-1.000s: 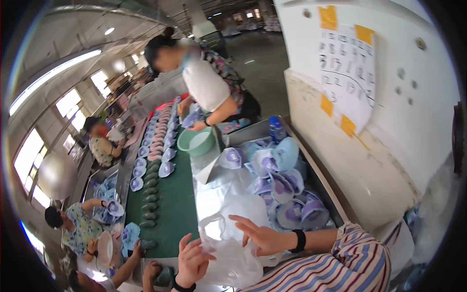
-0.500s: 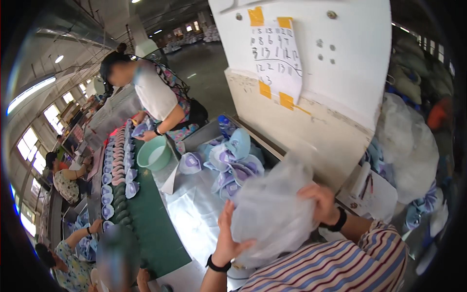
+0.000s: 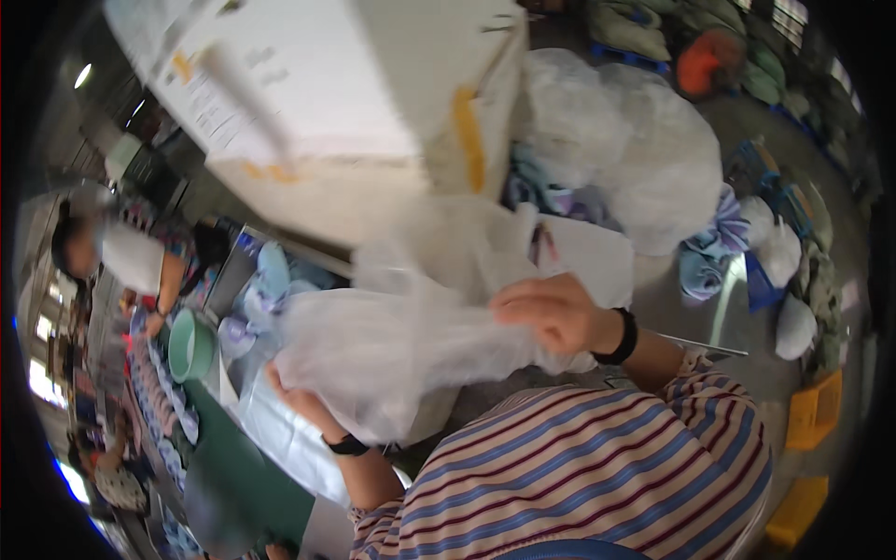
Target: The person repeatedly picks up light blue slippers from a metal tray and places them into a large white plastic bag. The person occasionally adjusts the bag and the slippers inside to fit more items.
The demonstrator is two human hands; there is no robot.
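Observation:
A large translucent white plastic bag (image 3: 411,345) is stretched between my two hands, smeared by motion and seemingly empty. My right hand (image 3: 551,313) is closed on one end of it, knuckles up, in front of the white cabinet. At the other end, my left hand (image 3: 308,399) grips the bag's edge, most of its fingers hidden behind the film. Blue and lilac moulded fabric cups (image 3: 264,285) lie heaped on the metal-coloured table just beyond my left hand.
A green tub (image 3: 191,343) stands at the left beside a green conveyor belt (image 3: 238,457) carrying rows of cups. Another person (image 3: 131,252) works there. Filled clear bags (image 3: 625,140) are piled at the right, with yellow crates (image 3: 814,411) on the floor.
My view has swung to the right. The bag has gone from a bunched bundle to being spread sideways, and my left hand has gone from stretched fingers beside it to gripping it.

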